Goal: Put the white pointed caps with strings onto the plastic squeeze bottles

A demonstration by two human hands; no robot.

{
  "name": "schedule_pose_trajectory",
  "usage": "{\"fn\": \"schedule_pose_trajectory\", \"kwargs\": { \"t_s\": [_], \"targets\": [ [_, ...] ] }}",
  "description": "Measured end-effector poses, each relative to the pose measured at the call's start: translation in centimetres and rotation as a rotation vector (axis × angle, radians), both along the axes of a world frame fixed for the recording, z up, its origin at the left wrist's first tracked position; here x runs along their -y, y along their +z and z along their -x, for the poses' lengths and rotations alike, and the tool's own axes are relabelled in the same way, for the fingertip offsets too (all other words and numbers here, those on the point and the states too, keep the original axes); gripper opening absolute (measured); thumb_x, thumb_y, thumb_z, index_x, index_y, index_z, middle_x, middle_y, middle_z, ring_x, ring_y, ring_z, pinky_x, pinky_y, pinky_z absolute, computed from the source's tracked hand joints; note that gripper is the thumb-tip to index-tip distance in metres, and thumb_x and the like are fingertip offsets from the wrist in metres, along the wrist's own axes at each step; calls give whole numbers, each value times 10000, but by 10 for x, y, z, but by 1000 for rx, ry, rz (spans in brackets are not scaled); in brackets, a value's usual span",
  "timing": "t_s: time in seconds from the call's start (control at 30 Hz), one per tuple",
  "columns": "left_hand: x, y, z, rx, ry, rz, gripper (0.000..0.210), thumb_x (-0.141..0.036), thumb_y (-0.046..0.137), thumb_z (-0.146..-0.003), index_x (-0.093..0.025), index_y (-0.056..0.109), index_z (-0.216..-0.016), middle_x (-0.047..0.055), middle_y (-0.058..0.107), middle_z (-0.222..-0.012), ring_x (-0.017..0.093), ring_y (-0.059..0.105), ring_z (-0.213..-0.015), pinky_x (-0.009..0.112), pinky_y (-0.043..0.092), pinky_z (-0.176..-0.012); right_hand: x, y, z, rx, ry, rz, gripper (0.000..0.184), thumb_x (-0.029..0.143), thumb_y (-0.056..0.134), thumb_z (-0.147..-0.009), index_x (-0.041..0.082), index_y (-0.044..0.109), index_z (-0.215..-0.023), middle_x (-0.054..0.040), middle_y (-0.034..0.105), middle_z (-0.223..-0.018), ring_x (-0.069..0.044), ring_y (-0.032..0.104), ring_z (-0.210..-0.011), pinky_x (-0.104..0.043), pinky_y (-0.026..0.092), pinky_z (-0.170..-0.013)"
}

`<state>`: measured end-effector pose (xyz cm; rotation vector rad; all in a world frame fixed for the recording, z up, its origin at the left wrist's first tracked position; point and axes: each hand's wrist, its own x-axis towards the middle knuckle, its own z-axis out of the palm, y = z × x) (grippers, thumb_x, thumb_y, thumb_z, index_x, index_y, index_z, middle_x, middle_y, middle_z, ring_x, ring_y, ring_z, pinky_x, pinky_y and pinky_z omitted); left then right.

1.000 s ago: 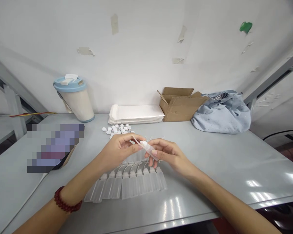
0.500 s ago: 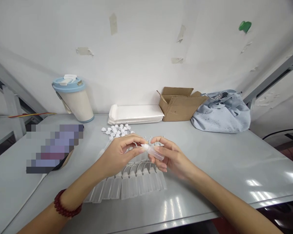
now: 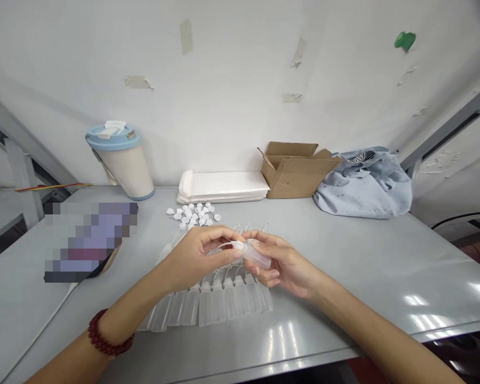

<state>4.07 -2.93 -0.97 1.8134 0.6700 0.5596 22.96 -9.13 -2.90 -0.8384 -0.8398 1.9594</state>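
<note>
One translucent bottle (image 3: 259,257), tilted: right hand (image 3: 290,264) grasping its body, left hand (image 3: 196,256) pinching its white top (image 3: 237,245). Bottle row (image 3: 228,303) nearer wearer; loose caps (image 3: 200,208) beyond, leftward.

Bright, soft light evens out the pale wall (image 3: 232,64), white glare streaks the worktop's (image 3: 356,256) front and right, corners darken and stretch, and coarse pixelation obscures the screen (image 3: 92,240).

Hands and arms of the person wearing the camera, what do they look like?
The left hand and right hand wear no gloves, and no sleeves show. A dark red bracelet of round beads circles the left forearm; the right forearm is bare.
</note>
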Motion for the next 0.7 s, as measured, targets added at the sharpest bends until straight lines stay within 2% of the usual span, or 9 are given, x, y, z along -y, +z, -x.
{"fn": "schedule_pose_trajectory", "kwargs": {
  "t_s": [0.2,0.33,0.43,0.57,0.7],
  "targets": [
    [0,-2,-1,-37,62,28,153,-321,601,-799,-203,678,-860,14,682,-816,186,632,-803,287,515,-735,1,-2,1,134,-2,-123,286,408,587,-862,233,452,-1043,23,568,-695,-42,288,-436,-194,198,-436],
    [-2,-3,-1,-48,161,-9,170,-344,607,-787,-193,671,-832,12,672,-785,177,617,-720,273,502,-625,3,-5,3,433,-189,-353,299,371,676,-793,225,509,-993,34,542,-723,-58,385,-495,-199,295,-468],
    [-3,-4,-1,-19,185,0,179,-360,625,-787,-199,679,-844,11,681,-812,181,623,-758,277,506,-657,4,-6,4,645,-317,-466,240,368,652,-807,198,567,-955,38,525,-644,-85,466,-517,-215,363,-488],
    [-4,-7,-1,35,153,49,159,-330,661,-780,-214,695,-884,5,704,-872,180,632,-854,275,507,-762,3,-5,3,577,-271,-427,242,401,583,-852,176,564,-941,6,604,-705,-74,482,-474,-229,404,-481],
    [-6,-8,-1,33,157,40,156,-298,675,-771,-209,707,-895,9,713,-892,178,636,-874,277,503,-801,0,-5,3,467,-219,-367,263,420,580,-854,159,565,-887,6,607,-690,-57,464,-434,-219,389,-455]
  ]
}}
